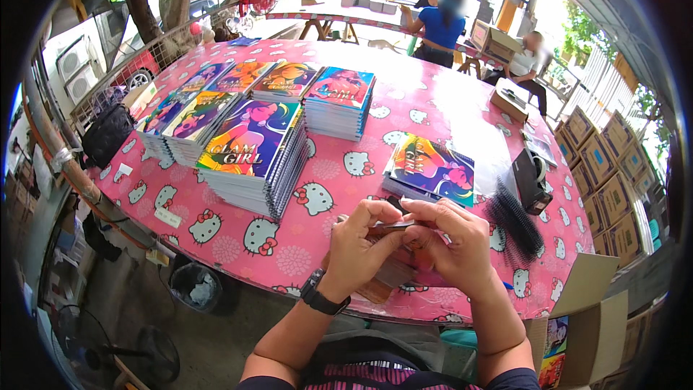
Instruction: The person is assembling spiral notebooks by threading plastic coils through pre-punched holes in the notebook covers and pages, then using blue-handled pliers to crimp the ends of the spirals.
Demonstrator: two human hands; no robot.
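My left hand (359, 242) and my right hand (453, 243) meet above the table's near edge, both pinching a thin dark strip (393, 227) held level between them. A black watch sits on my left wrist. Just behind my hands lies a small stack of colourful spiral notebooks (432, 167). A pile of black comb-like plastic binding spines (515, 220) lies to the right of my right hand. Something brown and flat (377, 289) lies under my hands, mostly hidden.
Several taller stacks of colourful notebooks (253, 153) fill the left half of the pink cartoon-cat tablecloth (317, 245). A black tape dispenser (530, 177) stands at right. Cardboard boxes (606, 173) pile up right. Two people sit at a far table. A bin (195, 285) stands below left.
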